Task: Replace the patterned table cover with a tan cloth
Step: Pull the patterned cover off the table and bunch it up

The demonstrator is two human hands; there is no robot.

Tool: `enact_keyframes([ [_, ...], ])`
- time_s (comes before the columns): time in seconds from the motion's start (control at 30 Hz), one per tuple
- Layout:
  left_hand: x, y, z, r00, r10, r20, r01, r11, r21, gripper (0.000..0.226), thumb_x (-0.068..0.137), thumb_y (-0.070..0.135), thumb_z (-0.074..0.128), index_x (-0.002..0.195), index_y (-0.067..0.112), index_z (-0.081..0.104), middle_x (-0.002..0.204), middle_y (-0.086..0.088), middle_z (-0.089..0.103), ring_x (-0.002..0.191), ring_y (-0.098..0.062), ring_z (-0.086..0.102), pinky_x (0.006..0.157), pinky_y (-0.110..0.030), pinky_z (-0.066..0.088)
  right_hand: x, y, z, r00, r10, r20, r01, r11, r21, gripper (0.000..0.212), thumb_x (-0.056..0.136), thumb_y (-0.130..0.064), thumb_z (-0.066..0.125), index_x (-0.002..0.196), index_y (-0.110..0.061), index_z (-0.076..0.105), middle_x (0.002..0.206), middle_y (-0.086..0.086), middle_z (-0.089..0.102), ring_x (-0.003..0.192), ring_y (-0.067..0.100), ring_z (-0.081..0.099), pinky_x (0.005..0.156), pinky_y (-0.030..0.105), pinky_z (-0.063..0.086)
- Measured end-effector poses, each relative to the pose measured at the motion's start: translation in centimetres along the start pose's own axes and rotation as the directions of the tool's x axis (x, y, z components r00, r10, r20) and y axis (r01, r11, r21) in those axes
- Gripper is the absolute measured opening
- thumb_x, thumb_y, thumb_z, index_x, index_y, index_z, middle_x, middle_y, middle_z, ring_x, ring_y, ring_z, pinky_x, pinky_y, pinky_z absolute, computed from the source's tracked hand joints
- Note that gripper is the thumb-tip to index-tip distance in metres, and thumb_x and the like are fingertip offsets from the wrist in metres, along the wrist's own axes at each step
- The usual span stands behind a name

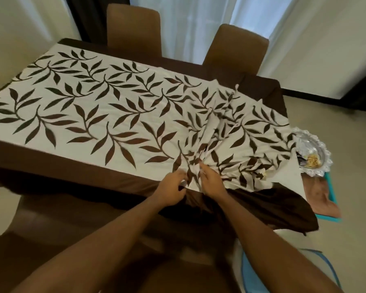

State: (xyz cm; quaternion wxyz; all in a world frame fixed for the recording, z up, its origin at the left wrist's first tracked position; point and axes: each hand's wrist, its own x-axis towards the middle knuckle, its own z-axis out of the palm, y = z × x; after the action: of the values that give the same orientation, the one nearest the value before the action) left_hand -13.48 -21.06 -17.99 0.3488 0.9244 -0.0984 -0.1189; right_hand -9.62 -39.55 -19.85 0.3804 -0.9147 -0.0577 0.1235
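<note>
The patterned cover (97, 106), white with dark brown leaves and a dark brown border, lies over the dining table. Its left part is flat. Its right part is bunched into folds that fan out from the near edge. My left hand (172, 190) and my right hand (211, 180) sit side by side at that near edge, each pinching a gathered fold of the cover. The brown border (273, 208) hangs loose below my right hand. No tan cloth is in view.
Two brown chairs (133, 28) (235, 49) stand at the far side before white curtains. A silver lace-edged dish (312, 155) holding small bits sits at the right end, on a brown mat with a teal rim (330, 199). Another chair back (51, 229) is near me.
</note>
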Motion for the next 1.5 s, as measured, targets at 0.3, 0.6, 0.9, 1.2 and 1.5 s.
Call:
enact_keyframes([
  [0.3,0.3,2.9,2.5,0.985,-0.159,0.066,0.144,0.970,0.194,0.079,0.083,0.062,0.058,0.147,0.020,0.037,0.155,-0.009,0.029,0.142,-0.034,0.023,0.116,-0.044,0.025,-7.9,1.1,-3.6,0.957,0.087,-0.275,-0.085,0.996,0.018,0.060,0.098,-0.039,0.061,0.154,-0.026,0.042,0.138,0.000,0.061,0.126,0.016,0.055,0.106,0.035,0.044],
  [0.6,1.5,4.5,3.5,0.961,-0.267,0.074,0.226,0.911,0.345,0.090,0.079,0.059,0.067,0.149,0.017,0.028,0.156,-0.015,0.020,0.143,-0.039,0.018,0.118,-0.047,0.022,-14.1,13.9,-11.8,0.791,0.410,-0.454,-0.588,0.713,-0.381,0.037,0.093,-0.030,0.059,0.123,-0.010,0.058,0.120,0.020,0.063,0.109,0.042,0.057,0.089,0.047,0.049],
  [0.9,1.3,5.0,2.9,0.942,-0.332,0.048,0.305,0.908,0.287,0.078,0.078,0.041,0.071,0.144,0.017,0.038,0.150,-0.011,0.030,0.138,-0.039,0.027,0.114,-0.047,0.029,-13.3,0.2,-2.2,0.961,0.181,0.211,-0.156,0.979,-0.131,0.030,0.103,-0.037,0.050,0.111,-0.010,0.062,0.109,0.011,0.068,0.098,0.029,0.065,0.089,0.045,0.054],
  [1.2,1.1,4.5,1.9,0.904,-0.423,-0.066,0.414,0.902,-0.120,0.057,0.084,0.023,0.073,0.137,0.013,0.052,0.138,-0.008,0.054,0.125,-0.027,0.053,0.102,-0.037,0.042,-7.7,2.1,-12.6,0.830,0.453,-0.327,-0.483,0.875,-0.015,0.052,0.088,-0.036,0.065,0.137,-0.020,0.055,0.134,0.006,0.054,0.118,0.032,0.058,0.093,0.042,0.046],
  [1.5,3.4,3.6,2.5,0.930,-0.367,-0.026,0.356,0.916,-0.184,0.037,0.085,0.027,0.070,0.118,0.011,0.062,0.111,-0.001,0.068,0.104,-0.024,0.066,0.090,-0.044,0.055,-2.3,-4.7,-2.1,0.829,0.550,-0.100,-0.541,0.835,0.101,0.120,0.075,-0.084,0.058,0.162,-0.017,0.009,0.161,0.015,0.032,0.147,0.036,0.033,0.117,0.050,0.034],
])
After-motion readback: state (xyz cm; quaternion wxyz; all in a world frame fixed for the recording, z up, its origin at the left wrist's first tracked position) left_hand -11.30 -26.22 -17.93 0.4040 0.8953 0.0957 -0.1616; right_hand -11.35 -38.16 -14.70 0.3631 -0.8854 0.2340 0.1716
